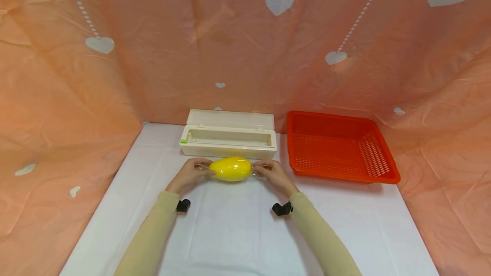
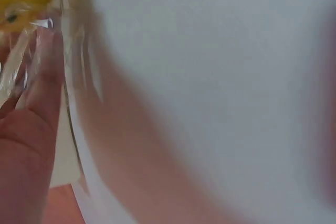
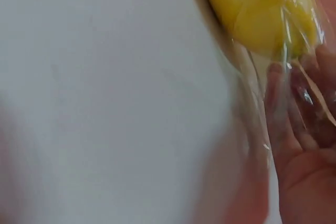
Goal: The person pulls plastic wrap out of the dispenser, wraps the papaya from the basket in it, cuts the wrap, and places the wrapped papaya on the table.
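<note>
A smooth yellow fruit, shaped like a mango (image 1: 231,169), lies lengthwise between my two hands, wrapped in clear plastic wrap (image 3: 286,30). My left hand (image 1: 191,172) pinches the gathered wrap at the fruit's left end, where a small dark spot on the fruit shows in the left wrist view. At the opposite end my right hand (image 1: 273,173) pinches the other gathered tail of wrap. Loose film drapes over the fingers (image 3: 278,95) in the right wrist view. Right behind the fruit stands a long white plastic wrap dispenser box (image 1: 230,151) with its lid raised.
To the right of the box sits a red perforated plastic basket (image 1: 389,173). A white cloth (image 1: 234,233) covers the table. Peach curtains with white hearts (image 1: 245,54) hang behind and on both sides. Each wrist carries a black camera mount (image 1: 281,209).
</note>
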A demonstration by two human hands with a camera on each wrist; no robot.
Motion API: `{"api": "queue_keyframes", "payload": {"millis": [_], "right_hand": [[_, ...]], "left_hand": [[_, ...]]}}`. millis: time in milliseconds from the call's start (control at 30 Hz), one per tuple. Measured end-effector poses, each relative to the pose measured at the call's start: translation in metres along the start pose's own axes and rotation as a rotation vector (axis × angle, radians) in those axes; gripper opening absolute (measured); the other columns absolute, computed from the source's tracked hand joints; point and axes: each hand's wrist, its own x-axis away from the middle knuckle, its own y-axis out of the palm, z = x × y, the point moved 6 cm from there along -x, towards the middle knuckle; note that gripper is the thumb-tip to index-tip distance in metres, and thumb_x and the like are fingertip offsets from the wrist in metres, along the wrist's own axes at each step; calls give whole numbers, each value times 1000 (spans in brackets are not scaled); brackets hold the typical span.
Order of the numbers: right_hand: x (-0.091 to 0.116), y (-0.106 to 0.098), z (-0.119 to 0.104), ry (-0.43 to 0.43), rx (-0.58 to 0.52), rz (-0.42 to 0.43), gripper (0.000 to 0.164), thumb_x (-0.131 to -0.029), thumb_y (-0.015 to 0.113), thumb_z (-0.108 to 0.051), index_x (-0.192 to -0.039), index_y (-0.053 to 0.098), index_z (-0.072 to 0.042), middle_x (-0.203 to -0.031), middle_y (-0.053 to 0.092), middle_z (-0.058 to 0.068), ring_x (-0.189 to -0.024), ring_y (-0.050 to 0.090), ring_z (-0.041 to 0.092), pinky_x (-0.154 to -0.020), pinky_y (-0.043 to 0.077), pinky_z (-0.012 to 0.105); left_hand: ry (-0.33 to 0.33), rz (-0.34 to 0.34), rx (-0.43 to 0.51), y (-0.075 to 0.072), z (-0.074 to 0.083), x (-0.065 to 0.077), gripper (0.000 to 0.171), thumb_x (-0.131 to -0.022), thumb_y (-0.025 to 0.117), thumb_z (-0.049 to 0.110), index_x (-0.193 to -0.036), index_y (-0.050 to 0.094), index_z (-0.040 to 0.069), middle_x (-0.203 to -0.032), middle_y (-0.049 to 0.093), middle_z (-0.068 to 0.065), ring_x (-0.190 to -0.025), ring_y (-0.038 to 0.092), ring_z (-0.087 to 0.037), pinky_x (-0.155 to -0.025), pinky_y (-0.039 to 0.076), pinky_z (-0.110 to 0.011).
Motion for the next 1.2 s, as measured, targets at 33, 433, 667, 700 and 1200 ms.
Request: {"api": "queue_keyframes", "payload": {"millis": [33, 433, 667, 700, 1200], "right_hand": [[-1, 0, 1, 9, -3, 12, 28, -95, 61, -12, -112, 65, 9, -103, 69, 14, -90, 65, 19, -84, 54, 32], [-1, -3, 1, 119, -7, 111, 25, -96, 59, -14, -106, 68, 7, -92, 70, 10, -81, 63, 16, -78, 56, 29], [0, -6, -2, 105, -54, 47, 30, -96, 59, -13, -111, 63, 13, -85, 67, 1, -78, 60, 10, -73, 53, 21], [0, -7, -1, 99, -69, 29, 31, -96, 58, -12, -113, 62, 14, -85, 67, 0, -78, 59, 9, -73, 53, 21], [6, -24, -3, 152, 7, 477, 23, -79, 80, -16, -89, 69, 2, -73, 66, 4, -65, 59, 12, -58, 50, 20]], "left_hand": [[5, -8, -11, -1, -1, 0, 47, -75, 84, 21, -115, 67, 3, -108, 67, -8, -94, 62, -20, -81, 51, -29], [88, -108, 186, -15, -3, 14, 39, -85, 72, 6, -120, 61, -8, -108, 68, -17, -98, 66, -20, -83, 54, -30], [5, -109, 264, -17, -7, 16, 40, -91, 66, 11, -124, 57, -11, -112, 66, -18, -100, 66, -20, -83, 55, -32], [-2, -114, 276, -17, -8, 16, 41, -91, 65, 12, -124, 57, -11, -113, 66, -18, -100, 65, -20, -83, 54, -32], [-164, 208, 383, -13, -9, 14, 33, -94, 62, 11, -116, 56, -13, -97, 70, -18, -79, 67, -15, -74, 57, -28]]}}
